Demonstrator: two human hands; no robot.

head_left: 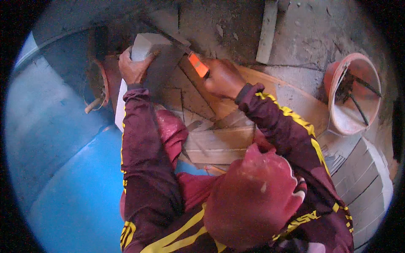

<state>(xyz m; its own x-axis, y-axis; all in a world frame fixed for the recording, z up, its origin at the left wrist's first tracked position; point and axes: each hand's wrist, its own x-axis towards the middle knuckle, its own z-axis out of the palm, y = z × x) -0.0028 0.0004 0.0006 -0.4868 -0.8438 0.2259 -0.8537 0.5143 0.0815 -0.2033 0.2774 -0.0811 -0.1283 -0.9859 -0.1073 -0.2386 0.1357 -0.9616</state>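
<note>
My left hand [134, 67] grips a pale grey block [143, 45] near its far end, with the thumb on the near side and the fingers over the left edge. The block's right side lies in shadow. My right hand [224, 78] is closed round the orange handle of a handsaw [197, 65]. Its narrow dark blade slants up and left past the block's far right edge; its teeth are too small to make out. Whether the blade touches the block I cannot tell. Part of the handle is hidden in my fist.
Wooden boards [217, 145] lie between my knees. A bucket [331, 90] with dark-handled tools stands at the right, near stacked pale slabs [363, 185]. At the left are a blue sheet [84, 181] and a container [105, 82] with a wooden-handled tool. A plank [266, 31] lies at the far side.
</note>
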